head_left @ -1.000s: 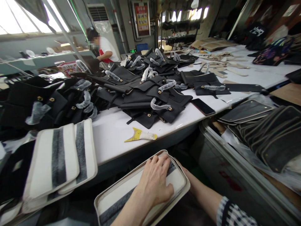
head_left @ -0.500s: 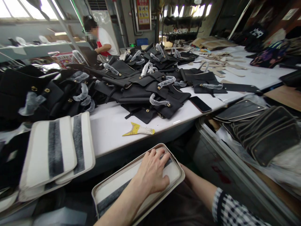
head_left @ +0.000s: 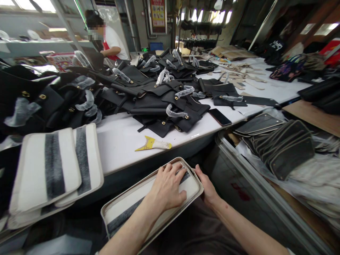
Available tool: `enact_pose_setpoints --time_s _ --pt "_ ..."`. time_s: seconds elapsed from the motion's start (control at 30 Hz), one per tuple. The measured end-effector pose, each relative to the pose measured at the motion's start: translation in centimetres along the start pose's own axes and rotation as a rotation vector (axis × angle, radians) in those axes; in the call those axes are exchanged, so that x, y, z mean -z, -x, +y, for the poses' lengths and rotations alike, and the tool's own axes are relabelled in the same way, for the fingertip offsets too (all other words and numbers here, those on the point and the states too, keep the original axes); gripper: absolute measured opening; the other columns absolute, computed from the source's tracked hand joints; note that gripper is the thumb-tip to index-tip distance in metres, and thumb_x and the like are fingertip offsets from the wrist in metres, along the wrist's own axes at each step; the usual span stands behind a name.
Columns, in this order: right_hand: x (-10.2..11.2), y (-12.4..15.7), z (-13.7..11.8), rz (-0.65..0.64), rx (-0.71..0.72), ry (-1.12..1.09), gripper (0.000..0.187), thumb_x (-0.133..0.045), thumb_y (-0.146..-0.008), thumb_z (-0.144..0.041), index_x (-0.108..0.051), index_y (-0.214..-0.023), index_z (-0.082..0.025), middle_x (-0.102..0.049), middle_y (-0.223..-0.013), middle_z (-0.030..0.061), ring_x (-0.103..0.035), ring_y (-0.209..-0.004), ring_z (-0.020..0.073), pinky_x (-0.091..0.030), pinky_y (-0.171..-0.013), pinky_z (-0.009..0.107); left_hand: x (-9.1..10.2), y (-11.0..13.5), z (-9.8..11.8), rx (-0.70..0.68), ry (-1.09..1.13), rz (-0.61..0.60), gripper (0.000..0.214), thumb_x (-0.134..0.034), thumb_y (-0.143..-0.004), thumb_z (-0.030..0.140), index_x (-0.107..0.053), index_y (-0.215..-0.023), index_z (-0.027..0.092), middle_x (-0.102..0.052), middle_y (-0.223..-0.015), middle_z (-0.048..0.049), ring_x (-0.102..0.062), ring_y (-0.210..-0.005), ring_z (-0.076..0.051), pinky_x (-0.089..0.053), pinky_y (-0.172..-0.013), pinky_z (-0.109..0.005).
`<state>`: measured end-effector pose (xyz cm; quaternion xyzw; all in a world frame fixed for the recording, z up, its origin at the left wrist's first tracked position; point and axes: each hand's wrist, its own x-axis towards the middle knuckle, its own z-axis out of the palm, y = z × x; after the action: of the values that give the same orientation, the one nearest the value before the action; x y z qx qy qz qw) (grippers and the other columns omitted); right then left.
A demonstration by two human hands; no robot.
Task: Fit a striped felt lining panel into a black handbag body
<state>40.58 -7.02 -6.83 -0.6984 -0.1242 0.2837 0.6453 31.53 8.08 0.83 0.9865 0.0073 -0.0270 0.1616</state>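
Note:
A white padded panel (head_left: 124,212) with a grey fuzzy stripe and a beige rim rests on my lap, below the table edge. My left hand (head_left: 167,189) lies flat on its far end, palm down and fingers spread. At the panel's right corner, my right hand (head_left: 208,187) grips the rim, thumb on top and fingers hidden beneath. Two similar striped panels (head_left: 53,166) are stacked at the left, overhanging the white table (head_left: 122,141).
A yellow-and-white scraper (head_left: 154,144) lies near the table edge. Behind it are a pile of black bag pieces (head_left: 159,95) with wrapped handles and a phone (head_left: 219,117). Dark rimmed panels (head_left: 284,148) fill a bin at the right. A co-worker (head_left: 106,39) stands at the far end.
My right hand has come out from under the panel and now grips its right corner. The left hand stays flat on top. The view has shifted slightly.

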Motion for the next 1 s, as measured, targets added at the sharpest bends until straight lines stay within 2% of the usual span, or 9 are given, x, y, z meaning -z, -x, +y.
enact_pose_setpoints --time_s 0.1,0.2,0.4,0.67,1.0 --pt "0.8 1.2 -0.4 0.023 0.053 0.059 0.046 -0.051 -0.091 -0.054 -0.068 -0.116 -0.019 -0.068 -0.115 0.0104 -0.063 -0.109 0.0263 -0.051 -0.093 0.039 0.1 -0.1 0.1 -0.021 -0.012 -0.011 0.064 -0.057 -0.073 0.040 -0.045 -0.133 0.024 -0.051 -0.135 -0.0068 -0.047 -0.113 -0.029 -0.040 -0.098 -0.046" --pt "1.2 1.9 -0.7 0.093 0.152 0.278 0.038 -0.063 -0.085 -0.045 -0.071 -0.113 -0.021 -0.067 -0.115 0.0100 -0.062 -0.107 0.0260 -0.049 -0.094 0.037 0.2 -0.3 0.0 -0.054 -0.032 -0.028 0.064 -0.058 -0.072 0.040 -0.045 -0.133 0.025 -0.050 -0.134 -0.0077 -0.047 -0.113 -0.030 -0.040 -0.099 -0.046" --pt "0.7 1.8 -1.7 0.128 0.280 0.475 0.030 -0.051 -0.094 -0.037 -0.073 -0.107 -0.023 -0.069 -0.097 0.0079 -0.065 -0.088 0.0218 -0.051 -0.076 0.032 0.1 -0.5 -0.3 -0.108 -0.079 -0.025 0.052 -0.056 -0.074 0.040 -0.051 -0.124 0.025 -0.049 -0.130 -0.0103 -0.049 -0.108 -0.032 -0.043 -0.092 -0.049" --pt "-0.2 1.2 -3.0 0.154 0.336 0.677 0.029 -0.044 -0.097 -0.027 -0.071 -0.092 -0.019 -0.062 -0.085 0.0064 -0.060 -0.078 0.0193 -0.048 -0.071 0.032 0.4 -1.2 -0.9 -0.155 -0.069 -0.041 0.045 -0.053 -0.076 0.038 -0.052 -0.119 0.022 -0.050 -0.128 -0.0126 -0.049 -0.108 -0.032 -0.045 -0.088 -0.050" --pt "-0.9 0.9 -2.7 0.275 0.341 0.737 0.027 -0.045 -0.095 -0.022 -0.070 -0.088 -0.018 -0.060 -0.080 0.0056 -0.060 -0.075 0.0175 -0.047 -0.070 0.030 -0.2 -1.3 -1.5 -0.202 -0.077 -0.033 0.044 -0.050 -0.080 0.038 -0.050 -0.120 0.021 -0.049 -0.129 -0.0149 -0.049 -0.112 -0.033 -0.044 -0.088 -0.050"
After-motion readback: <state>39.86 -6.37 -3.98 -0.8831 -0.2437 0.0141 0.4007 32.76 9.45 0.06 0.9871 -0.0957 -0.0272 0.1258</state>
